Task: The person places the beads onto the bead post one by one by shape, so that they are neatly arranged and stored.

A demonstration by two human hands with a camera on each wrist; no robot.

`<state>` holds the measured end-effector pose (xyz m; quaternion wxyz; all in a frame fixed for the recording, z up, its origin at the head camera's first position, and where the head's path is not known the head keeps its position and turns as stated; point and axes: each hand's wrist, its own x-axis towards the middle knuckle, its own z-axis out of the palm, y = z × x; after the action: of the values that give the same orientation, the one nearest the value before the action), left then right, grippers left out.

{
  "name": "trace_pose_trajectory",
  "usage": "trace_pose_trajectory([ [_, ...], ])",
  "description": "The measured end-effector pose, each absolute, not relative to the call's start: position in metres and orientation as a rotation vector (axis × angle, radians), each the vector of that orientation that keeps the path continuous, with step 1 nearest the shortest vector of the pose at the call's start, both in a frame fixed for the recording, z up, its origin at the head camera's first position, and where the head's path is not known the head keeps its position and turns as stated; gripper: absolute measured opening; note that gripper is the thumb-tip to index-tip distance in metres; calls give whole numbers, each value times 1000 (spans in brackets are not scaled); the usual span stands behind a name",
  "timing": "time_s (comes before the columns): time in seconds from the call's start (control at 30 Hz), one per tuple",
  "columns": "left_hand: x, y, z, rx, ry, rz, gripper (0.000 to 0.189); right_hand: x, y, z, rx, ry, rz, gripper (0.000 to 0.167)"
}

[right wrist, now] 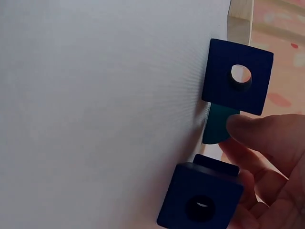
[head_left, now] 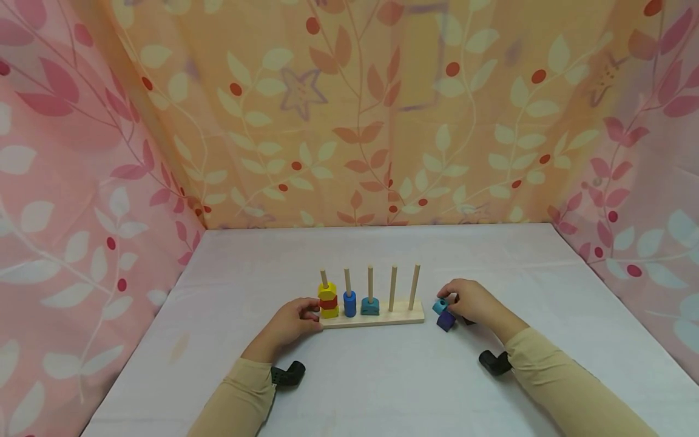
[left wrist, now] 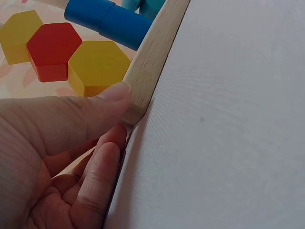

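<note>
A wooden peg stand [head_left: 401,314] with several upright pegs rests on the white table. At its left end, my left hand [head_left: 289,323] grips the base corner, thumb [left wrist: 114,93] on the wood. The leftmost peg bears yellow [left wrist: 100,64] and red [left wrist: 53,47] hexagonal blocks. Blue cylinders [head_left: 350,304] stack on the second peg, and teal pieces [head_left: 370,307] sit on the third. Right of the stand, my right hand [head_left: 475,300] pinches a teal block [right wrist: 221,124] between thumb and fingers. Two dark blue square blocks with holes, one nearer the stand [right wrist: 257,90] and one by the fingers [right wrist: 176,210], lie beside it.
The two rightmost pegs [head_left: 413,288] carry no blocks. White cloth [head_left: 371,382] covers the table. Floral curtains [head_left: 349,121] hang behind and at both sides. Black camera mounts [head_left: 289,374] are strapped at both wrists.
</note>
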<state>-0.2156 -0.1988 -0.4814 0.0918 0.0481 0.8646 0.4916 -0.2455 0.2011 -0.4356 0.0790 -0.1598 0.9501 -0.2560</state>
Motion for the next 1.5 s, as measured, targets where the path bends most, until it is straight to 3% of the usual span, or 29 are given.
trace_pose_trajectory([
  [0.83, -215, -200, -482, 127, 2556, 1438, 51, -244, 199, -429, -378, 2794, -915, 13],
  [1.5, -215, -199, -480, 121, 2573, 1423, 50, -231, 186, -377, -465, 2852, -1256, 16],
])
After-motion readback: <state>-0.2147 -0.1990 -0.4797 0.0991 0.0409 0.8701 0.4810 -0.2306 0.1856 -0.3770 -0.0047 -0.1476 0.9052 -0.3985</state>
